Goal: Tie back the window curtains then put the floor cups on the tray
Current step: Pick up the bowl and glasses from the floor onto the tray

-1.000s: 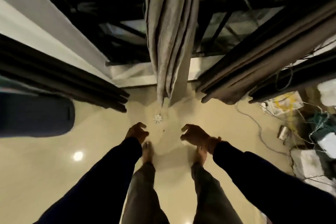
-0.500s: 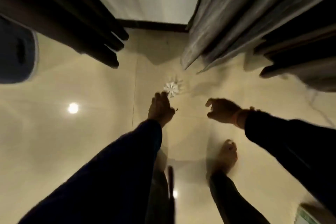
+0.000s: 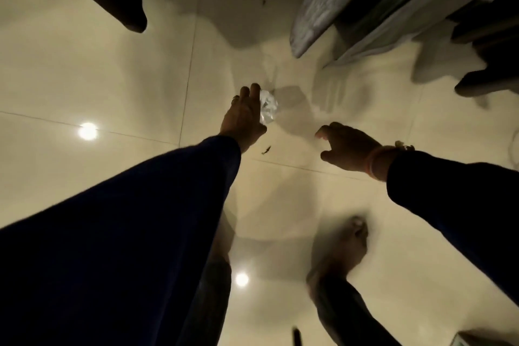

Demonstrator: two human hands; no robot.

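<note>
Fingers of the left hand [image 3: 243,118] reached straight down to a clear floor cup [image 3: 268,106] on the tiled floor [image 3: 112,78], seemingly touching its side. The right hand [image 3: 349,149] hovered nearby, loosely curled, holding nothing. Grey curtain [image 3: 317,8] hung just beyond.

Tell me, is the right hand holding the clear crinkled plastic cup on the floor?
No, the right hand hangs loosely curled and holds nothing, while the clear crinkled plastic cup sits against the left hand further left.
</note>
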